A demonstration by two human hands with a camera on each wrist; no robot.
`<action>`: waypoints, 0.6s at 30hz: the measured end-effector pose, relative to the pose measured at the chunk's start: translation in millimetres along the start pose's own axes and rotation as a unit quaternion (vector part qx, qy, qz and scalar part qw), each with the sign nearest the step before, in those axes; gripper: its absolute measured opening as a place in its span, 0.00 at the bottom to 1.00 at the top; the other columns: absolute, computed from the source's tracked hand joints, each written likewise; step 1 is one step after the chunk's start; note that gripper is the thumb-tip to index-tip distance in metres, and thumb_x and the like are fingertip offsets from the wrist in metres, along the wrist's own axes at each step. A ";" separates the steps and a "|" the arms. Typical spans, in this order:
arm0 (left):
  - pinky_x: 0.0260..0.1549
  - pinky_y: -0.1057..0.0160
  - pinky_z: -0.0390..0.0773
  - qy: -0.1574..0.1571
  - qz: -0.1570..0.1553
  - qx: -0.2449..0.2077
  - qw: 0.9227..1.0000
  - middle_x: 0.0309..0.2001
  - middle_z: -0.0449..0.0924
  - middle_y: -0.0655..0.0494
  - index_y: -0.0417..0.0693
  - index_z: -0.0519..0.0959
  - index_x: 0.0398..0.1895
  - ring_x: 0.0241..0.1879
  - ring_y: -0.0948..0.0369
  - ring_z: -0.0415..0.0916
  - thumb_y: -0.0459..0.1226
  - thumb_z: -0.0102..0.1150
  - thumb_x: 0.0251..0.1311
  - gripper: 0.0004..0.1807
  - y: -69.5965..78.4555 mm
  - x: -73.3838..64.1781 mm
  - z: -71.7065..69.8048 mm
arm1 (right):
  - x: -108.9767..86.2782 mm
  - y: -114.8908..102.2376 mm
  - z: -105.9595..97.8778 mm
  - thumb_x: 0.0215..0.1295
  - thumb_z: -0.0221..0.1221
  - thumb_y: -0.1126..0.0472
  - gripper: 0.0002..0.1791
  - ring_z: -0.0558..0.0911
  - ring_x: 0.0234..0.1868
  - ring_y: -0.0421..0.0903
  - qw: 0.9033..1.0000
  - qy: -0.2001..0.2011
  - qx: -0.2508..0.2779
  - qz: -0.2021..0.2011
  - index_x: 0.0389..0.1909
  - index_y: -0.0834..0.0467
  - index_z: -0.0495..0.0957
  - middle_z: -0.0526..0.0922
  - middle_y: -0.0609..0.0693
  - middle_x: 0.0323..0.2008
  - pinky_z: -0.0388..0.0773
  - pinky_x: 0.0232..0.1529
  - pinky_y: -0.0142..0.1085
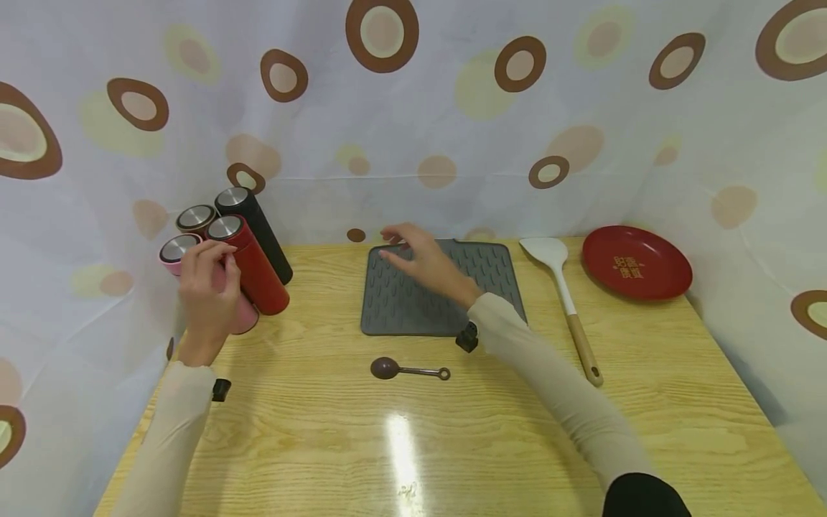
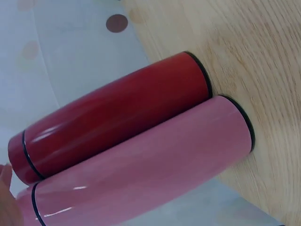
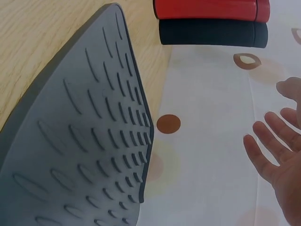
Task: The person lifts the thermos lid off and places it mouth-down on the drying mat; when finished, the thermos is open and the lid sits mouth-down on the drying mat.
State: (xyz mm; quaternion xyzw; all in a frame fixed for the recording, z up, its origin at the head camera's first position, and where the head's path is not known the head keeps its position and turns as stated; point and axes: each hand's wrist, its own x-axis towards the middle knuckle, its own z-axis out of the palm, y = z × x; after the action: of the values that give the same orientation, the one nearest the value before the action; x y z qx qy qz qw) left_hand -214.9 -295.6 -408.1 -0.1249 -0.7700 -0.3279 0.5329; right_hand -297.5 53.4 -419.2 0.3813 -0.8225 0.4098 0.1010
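My left hand (image 1: pixel 209 291) is at the top of a pink thermos (image 2: pixel 150 165), bent fingers beside its cap, with pink showing between thumb and fingers. In the left wrist view only part of that hand (image 2: pixel 8 207) shows, overlapping the cap. A red thermos (image 1: pixel 253 266) stands right against the pink one. Behind them are a black thermos (image 1: pixel 268 233) and one with a brownish rim (image 1: pixel 197 215), mostly hidden. My right hand (image 1: pixel 429 264) hovers over a dark grey ridged mat (image 1: pixel 413 312), fingers apart and holding nothing.
A small dark spoon (image 1: pixel 385 368) lies in front of the mat. To the mat's right are a white spatula (image 1: pixel 561 276) with a wooden handle and a red plate (image 1: pixel 665 276) with gold characters. Patterned white cloth (image 1: pixel 439 122) hangs behind and beside the wooden table (image 1: pixel 310 431).
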 end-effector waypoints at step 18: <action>0.70 0.61 0.62 0.016 -0.232 -0.007 0.973 0.73 0.62 0.44 0.42 0.61 0.77 0.72 0.57 0.61 0.39 0.78 0.57 0.48 -26.4 -18.4 -26.5 | 10.2 -9.7 23.9 0.76 0.63 0.60 0.26 0.79 0.58 0.50 0.998 -0.047 0.035 0.016 0.70 0.62 0.72 0.80 0.57 0.61 0.78 0.61 0.47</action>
State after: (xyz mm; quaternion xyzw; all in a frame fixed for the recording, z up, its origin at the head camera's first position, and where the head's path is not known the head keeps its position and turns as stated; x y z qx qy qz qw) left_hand -202.2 -329.5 -428.8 0.0585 -0.7667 -0.4502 0.4539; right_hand -294.1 26.3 -423.9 0.3905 -0.8176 0.4211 0.0422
